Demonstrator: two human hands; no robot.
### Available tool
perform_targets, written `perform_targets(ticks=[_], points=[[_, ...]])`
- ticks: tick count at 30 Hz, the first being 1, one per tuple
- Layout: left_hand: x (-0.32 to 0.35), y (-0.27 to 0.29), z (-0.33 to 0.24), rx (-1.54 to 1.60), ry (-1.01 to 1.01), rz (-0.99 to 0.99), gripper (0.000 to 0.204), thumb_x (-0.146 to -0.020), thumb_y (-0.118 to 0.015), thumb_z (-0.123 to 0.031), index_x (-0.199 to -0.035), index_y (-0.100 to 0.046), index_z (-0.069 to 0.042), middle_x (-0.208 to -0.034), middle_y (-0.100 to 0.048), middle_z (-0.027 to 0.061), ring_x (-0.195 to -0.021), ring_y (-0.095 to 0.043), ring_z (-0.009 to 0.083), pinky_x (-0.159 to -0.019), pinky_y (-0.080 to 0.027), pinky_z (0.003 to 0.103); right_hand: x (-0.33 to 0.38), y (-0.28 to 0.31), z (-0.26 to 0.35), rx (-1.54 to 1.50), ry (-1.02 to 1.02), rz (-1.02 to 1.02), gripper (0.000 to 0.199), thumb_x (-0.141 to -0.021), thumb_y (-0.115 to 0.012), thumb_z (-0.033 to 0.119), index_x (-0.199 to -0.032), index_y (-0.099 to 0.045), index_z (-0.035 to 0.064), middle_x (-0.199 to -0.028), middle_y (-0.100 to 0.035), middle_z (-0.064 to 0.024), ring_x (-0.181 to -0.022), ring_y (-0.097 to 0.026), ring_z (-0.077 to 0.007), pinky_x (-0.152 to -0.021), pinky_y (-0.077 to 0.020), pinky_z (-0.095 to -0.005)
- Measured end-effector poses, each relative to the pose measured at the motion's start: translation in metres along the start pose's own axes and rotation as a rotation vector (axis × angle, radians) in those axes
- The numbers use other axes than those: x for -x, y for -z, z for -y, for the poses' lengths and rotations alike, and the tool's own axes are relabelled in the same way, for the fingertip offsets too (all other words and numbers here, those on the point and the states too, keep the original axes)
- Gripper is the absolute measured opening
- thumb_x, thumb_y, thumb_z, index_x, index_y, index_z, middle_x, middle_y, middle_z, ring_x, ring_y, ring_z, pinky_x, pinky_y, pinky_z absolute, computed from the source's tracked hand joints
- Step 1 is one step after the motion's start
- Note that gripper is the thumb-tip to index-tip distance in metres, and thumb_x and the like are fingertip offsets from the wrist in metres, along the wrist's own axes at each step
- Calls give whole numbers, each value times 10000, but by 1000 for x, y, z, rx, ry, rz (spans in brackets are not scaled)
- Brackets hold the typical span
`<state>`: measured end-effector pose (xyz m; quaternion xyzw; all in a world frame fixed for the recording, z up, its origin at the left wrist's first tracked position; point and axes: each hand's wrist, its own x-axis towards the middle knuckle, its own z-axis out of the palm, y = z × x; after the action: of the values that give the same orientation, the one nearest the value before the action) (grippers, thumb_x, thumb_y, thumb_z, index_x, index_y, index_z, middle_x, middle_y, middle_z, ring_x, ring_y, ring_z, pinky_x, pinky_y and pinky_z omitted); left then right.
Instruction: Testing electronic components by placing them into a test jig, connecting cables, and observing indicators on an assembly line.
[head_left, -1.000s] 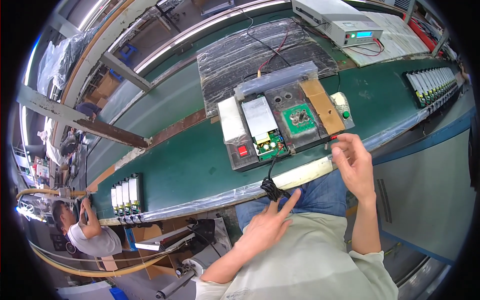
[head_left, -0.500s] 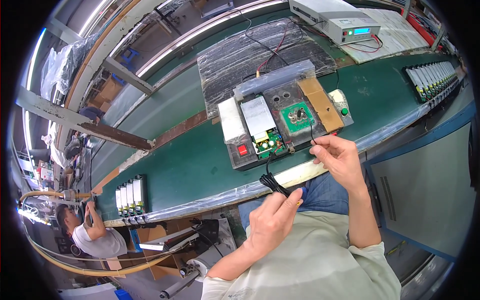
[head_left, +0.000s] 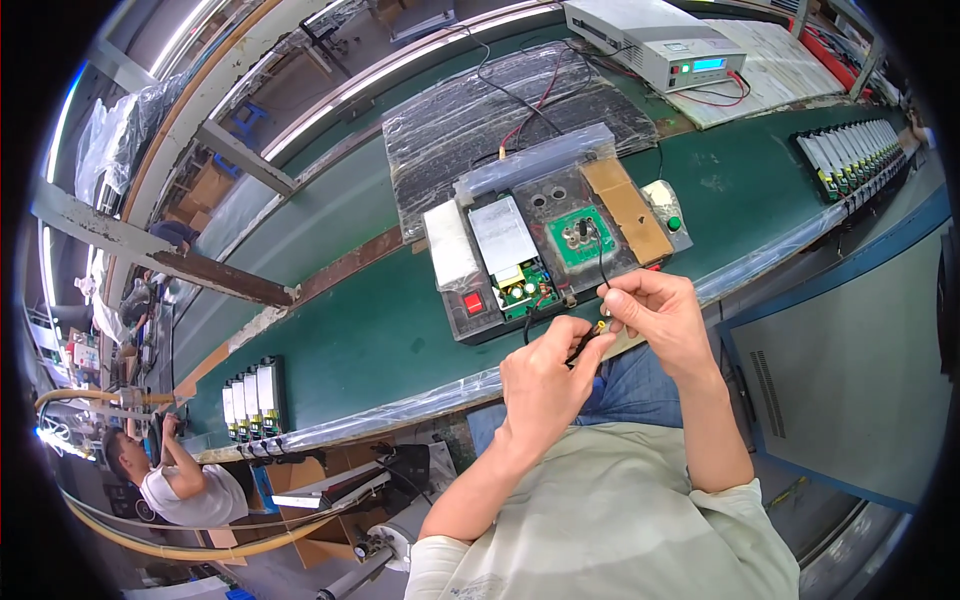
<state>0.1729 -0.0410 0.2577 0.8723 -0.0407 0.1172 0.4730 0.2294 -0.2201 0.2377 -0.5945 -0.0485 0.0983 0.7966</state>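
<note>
My left hand [head_left: 545,378] is closed around a coiled black cable, mostly hidden by the fingers. A plug with a yellow tip [head_left: 601,326] pokes out between its thumb and forefinger. My right hand [head_left: 662,322] pinches a thin black lead [head_left: 603,265] that runs up to a black plug on a green socket board [head_left: 566,253]. Both sets of fingertips nearly meet in front of a dark test box [head_left: 468,327]. On this box lies an open power supply board with a silver plate [head_left: 503,232]; the black cable comes from its near end.
A red switch [head_left: 473,302] and a green button [head_left: 674,224] are on and beside the box. A grey meter [head_left: 660,50] stands behind. Rows of power boards [head_left: 255,400] [head_left: 850,155] sit at both ends of the green bench. Another person [head_left: 190,480] works at far left.
My left hand has risen toward the box with the cable, bringing the yellow-tipped plug up to my right fingers. My right hand has shifted slightly left, still pinching the lead.
</note>
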Motion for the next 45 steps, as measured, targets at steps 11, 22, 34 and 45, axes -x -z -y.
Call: perform_targets(ticks=[11, 22, 34, 45], points=[[-16, -9, -5, -149, 50, 18, 252, -885, -930, -152, -916, -722, -12, -771, -783, 139, -662, -785, 245, -623, -599, 357, -3, 4, -6, 12, 57, -24, 144, -995, -841, 58, -1096, -812, -41, -961, -812, -74, -820, -737, -99, -727, -597, -252], [-24, -23, -3, -38, -43, 26, 322, -940, -829, -85, -1005, -523, -10, -821, -730, 179, -763, -749, 437, -635, -553, 533, -10, 15, -16, 56, -2, 33, 158, -1003, -836, 71, -1090, -815, -59, -956, -806, -41, -866, -721, -77, -770, -587, -249], [-14, 14, -22, -114, -362, -141, 290, -923, -831, -25, -1157, -660, -6, -992, -737, 149, -718, -690, 266, -581, -526, 368, -7, 23, 20, 623, 407, -331, 190, -1041, -762, 96, -1172, -801, -35, -1033, -759, -83, -907, -712, -139, -780, -553, -279], [3, 68, 97, 51, 63, -753, 307, -1048, -670, -46, -1348, -628, 3, -1316, -656, 118, -1169, -646, 202, -878, -544, 319, -74, 115, -19, 613, 235, -502, 764, -972, -841, 294, -1620, -498, 81, -1464, -650, -145, -1326, -640, -300, -1052, -528, -425]])
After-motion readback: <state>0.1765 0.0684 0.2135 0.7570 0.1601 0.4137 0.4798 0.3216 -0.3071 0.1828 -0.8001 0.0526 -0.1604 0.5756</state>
